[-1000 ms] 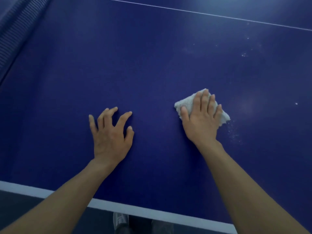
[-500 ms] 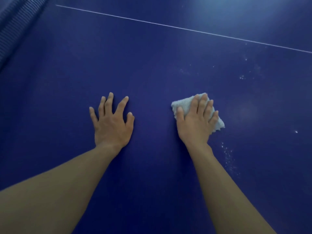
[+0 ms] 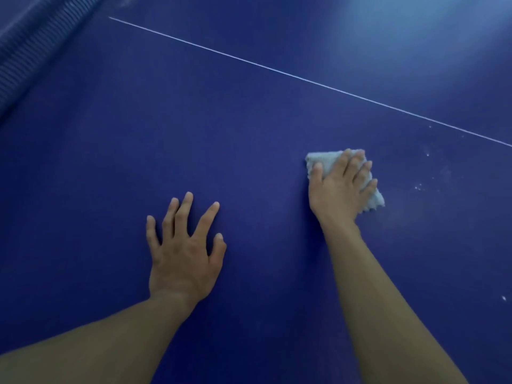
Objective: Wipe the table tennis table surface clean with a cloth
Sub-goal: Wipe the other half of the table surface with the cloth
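Observation:
A dark blue table tennis table (image 3: 105,167) fills the view. My right hand (image 3: 339,189) lies flat on a folded white cloth (image 3: 322,162), pressing it onto the surface right of centre with straight fingers. The cloth shows at the hand's far left and at its right side. My left hand (image 3: 184,250) rests palm down on the bare table, fingers spread, to the left of and nearer than the cloth.
A thin white centre line (image 3: 277,70) runs diagonally beyond the hands. White specks of dust (image 3: 419,187) lie to the right of the cloth. The net (image 3: 36,48) stands at the upper left corner.
My right hand has pushed the cloth farther from me across the table, toward the white line. My left hand has stayed planted. The camera has moved forward; the near white edge is gone from view.

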